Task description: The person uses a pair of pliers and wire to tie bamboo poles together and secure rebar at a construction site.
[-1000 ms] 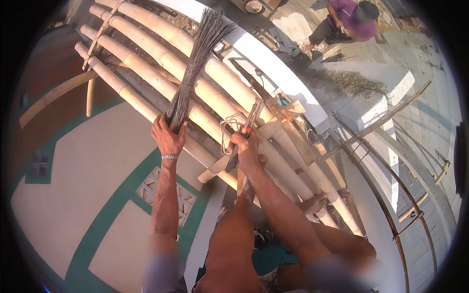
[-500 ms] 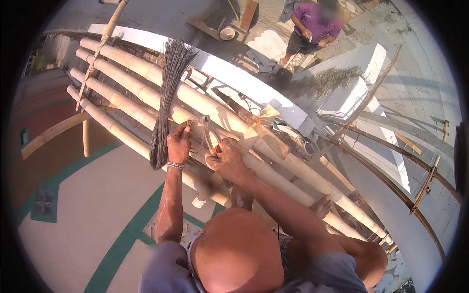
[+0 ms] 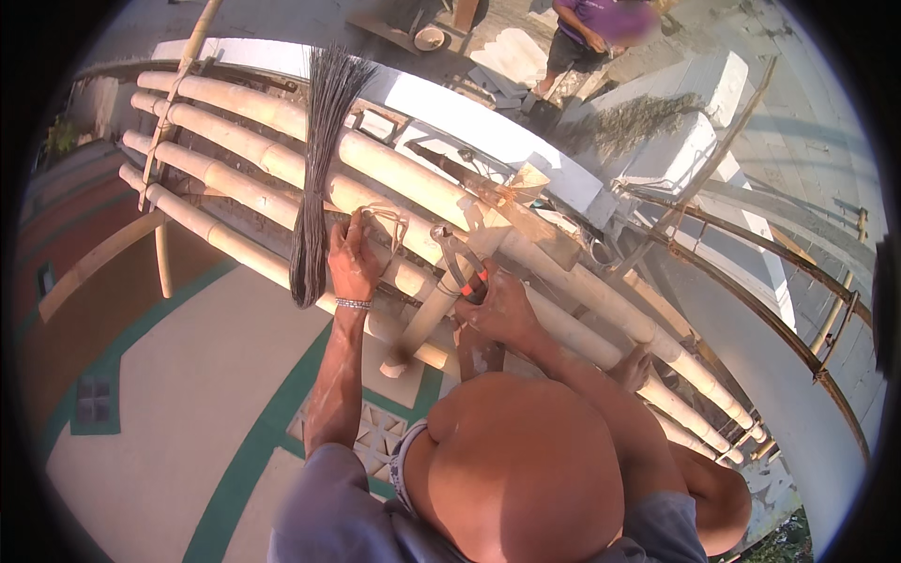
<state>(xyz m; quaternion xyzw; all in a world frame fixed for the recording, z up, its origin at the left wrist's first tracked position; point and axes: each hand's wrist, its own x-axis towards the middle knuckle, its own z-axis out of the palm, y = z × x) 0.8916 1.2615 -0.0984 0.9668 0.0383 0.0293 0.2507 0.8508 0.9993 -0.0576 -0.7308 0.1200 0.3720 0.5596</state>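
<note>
My left hand (image 3: 353, 259) has its fingers closed on thin looped tie strips (image 3: 385, 218), just right of a long bundle of dark wire (image 3: 319, 169) that lies across the bamboo poles (image 3: 225, 164). Over the poles, my right hand (image 3: 499, 302) grips pliers (image 3: 455, 253) with red and black handles, their head beside a short bamboo crosspiece (image 3: 422, 319). My bare foot (image 3: 631, 373) rests on a pole at the lower right, and my bent leg fills the bottom middle.
Below the poles is a cream and green wall (image 3: 178, 394). Beyond a white edge (image 3: 422, 103), a co-worker in purple (image 3: 587, 33) stands among pale slabs (image 3: 507, 70). A bamboo frame (image 3: 817, 366) and white blocks (image 3: 680, 150) are at the right.
My left hand has let go of the wire bundle, which now lies on the poles, and holds the tie strips. My right hand and pliers have moved right.
</note>
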